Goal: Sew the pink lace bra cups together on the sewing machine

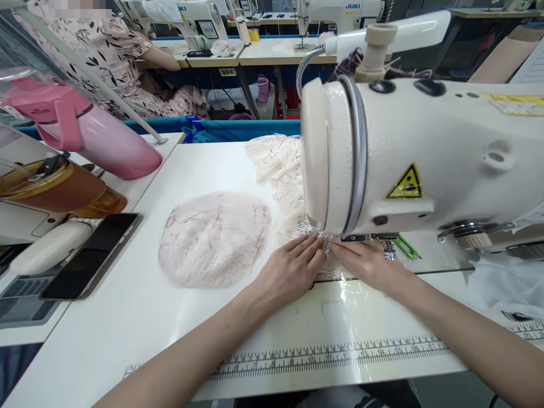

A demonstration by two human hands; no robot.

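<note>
Far left: pink bottle [110, 133] and amber cup [63, 190], probably kept aside so drinks stay off cloth; phone [93, 258] lies nearby. Oval lace piece [215, 241] spread on the white table [140, 317], likely for easy reach. Gathered lace [283, 170] runs down to my fingers beside the sewing machine [425, 158]. My left hand [295, 266], palm down, fingers together, presses its near end, seemingly to steady it; my right hand [365, 263] reaches in flat and narrow (fingertips partly hidden, so can't tell if either hand pinches). Green snips [408, 247] just beyond, presumably handy. Count: one bottle, one cup, one phone, one oval piece (layers unclear), two hands, one snips
</note>
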